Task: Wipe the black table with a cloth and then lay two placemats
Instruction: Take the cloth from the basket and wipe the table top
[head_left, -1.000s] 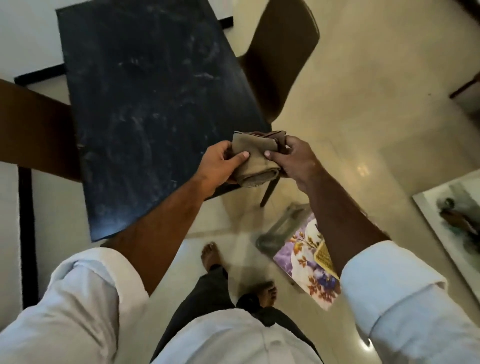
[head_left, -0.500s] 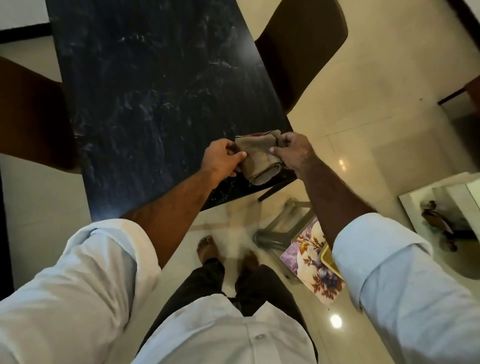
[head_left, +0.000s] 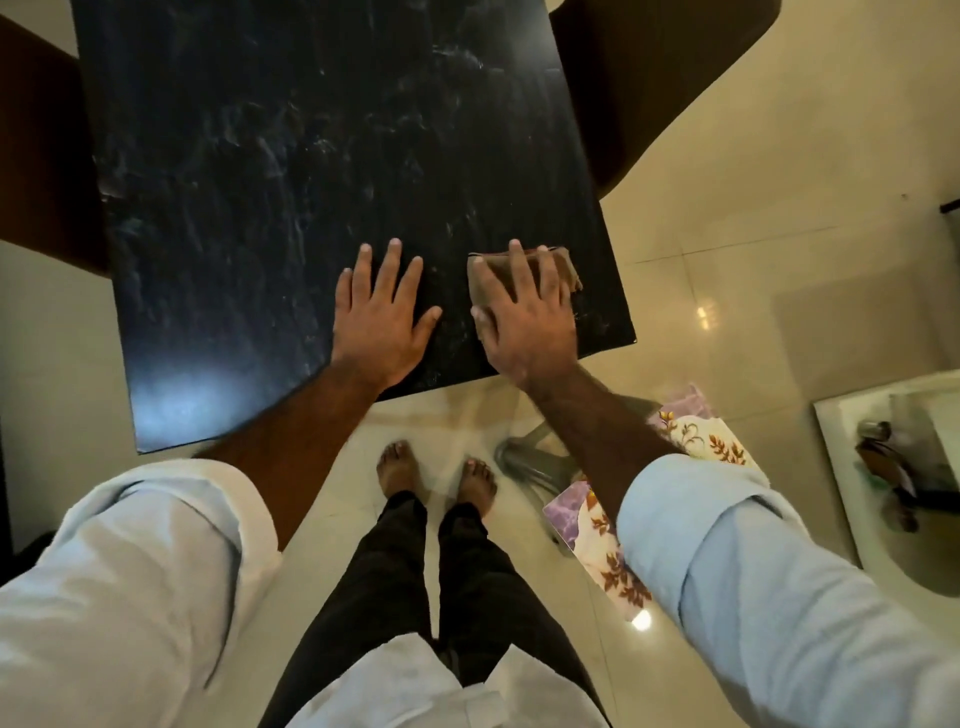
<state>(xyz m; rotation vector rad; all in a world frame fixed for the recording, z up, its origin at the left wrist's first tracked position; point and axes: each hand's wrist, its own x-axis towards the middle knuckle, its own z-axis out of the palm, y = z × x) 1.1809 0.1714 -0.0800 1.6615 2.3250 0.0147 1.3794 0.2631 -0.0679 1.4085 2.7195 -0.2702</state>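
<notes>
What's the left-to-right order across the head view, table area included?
Brown chair → bare black table → left hand, flat on the table → right hand, pressing the cloth → pale floor → white stand at the right edge.

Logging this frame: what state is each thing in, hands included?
Black table: streaked, no mat laid on it.
Cloth: folded, lying flat near the table's near right corner, under the right hand.
Right hand: fingers straight, pressing the cloth.
Left hand: flat on the table, fingers spread, holding nothing.
Floral mat: off the table, low on the right.
</notes>
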